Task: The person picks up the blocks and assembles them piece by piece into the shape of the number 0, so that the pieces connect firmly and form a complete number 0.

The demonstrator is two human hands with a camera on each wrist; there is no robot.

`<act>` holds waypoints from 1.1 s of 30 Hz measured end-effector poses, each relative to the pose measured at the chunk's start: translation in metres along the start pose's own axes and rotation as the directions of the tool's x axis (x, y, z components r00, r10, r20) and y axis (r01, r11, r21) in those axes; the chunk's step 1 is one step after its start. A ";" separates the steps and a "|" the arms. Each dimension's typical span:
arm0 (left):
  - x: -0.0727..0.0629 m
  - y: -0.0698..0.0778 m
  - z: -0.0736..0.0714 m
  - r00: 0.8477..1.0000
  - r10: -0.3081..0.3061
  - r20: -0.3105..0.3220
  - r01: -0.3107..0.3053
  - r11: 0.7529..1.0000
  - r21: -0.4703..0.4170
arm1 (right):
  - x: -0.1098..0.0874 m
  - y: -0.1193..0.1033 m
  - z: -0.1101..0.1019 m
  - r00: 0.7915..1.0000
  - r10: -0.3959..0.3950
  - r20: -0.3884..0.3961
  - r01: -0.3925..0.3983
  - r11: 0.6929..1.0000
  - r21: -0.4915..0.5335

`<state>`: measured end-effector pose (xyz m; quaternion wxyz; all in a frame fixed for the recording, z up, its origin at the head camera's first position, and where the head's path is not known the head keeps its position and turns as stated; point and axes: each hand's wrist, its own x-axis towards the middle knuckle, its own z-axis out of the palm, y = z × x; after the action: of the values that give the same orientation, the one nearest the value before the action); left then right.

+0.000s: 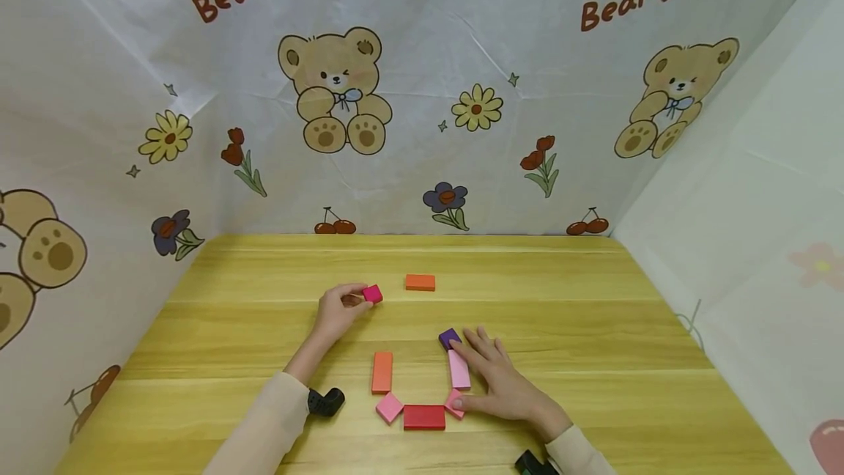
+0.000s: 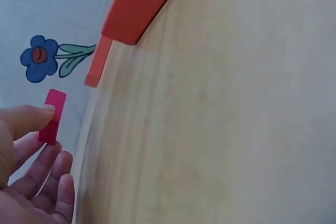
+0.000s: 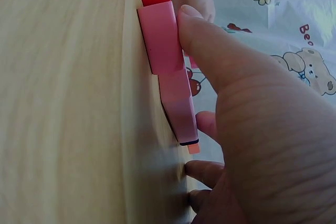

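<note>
My left hand (image 1: 338, 311) pinches a small hot-pink block (image 1: 372, 294) between thumb and fingers, left of an orange block; the left wrist view shows this block (image 2: 53, 116) edge-on. My right hand (image 1: 508, 385) lies spread over the right side of a U-shaped row of blocks. Its thumb (image 3: 197, 24) touches a pink square block (image 1: 453, 403), and its index finger reaches the purple block (image 1: 450, 339). A light pink block (image 1: 459, 370) lies between those two. The row continues with a red block (image 1: 424, 418), another pink square (image 1: 390, 407) and an orange-red block (image 1: 382, 372).
A lone orange block (image 1: 420, 283) lies farther back on the wooden table (image 1: 567, 299). Bear-print cloth (image 1: 409, 167) hangs behind the table and along its left side. A black wrist device (image 1: 326, 402) sits by the left sleeve.
</note>
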<state>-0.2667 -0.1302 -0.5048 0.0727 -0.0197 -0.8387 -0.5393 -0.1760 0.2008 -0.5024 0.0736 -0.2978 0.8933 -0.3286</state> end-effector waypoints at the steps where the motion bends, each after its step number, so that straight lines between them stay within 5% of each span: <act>1: -0.002 0.001 0.000 1.000 0.002 0.004 -0.002 1.000 0.001 | 0.000 0.000 0.000 1.000 0.002 0.002 -0.002 1.000 0.000; 15: -0.027 0.005 -0.002 0.989 0.012 0.147 -0.014 1.000 0.014 | 0.000 0.000 -0.001 1.000 -0.014 -0.008 0.015 1.000 0.008; 23: -0.039 0.000 0.001 0.966 0.123 0.227 -0.135 0.990 0.038 | 0.000 -0.001 -0.001 1.000 -0.011 -0.003 0.011 1.000 0.009; 33: -0.043 -0.004 0.003 0.947 0.152 0.284 -0.182 0.980 0.083 | 0.000 -0.001 -0.002 1.000 -0.006 -0.007 0.006 1.000 0.013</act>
<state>-0.2248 -0.1272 -0.5154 0.0014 -0.1619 -0.8640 -0.4768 -0.1762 0.2012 -0.5001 0.0716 -0.2991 0.8904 -0.3355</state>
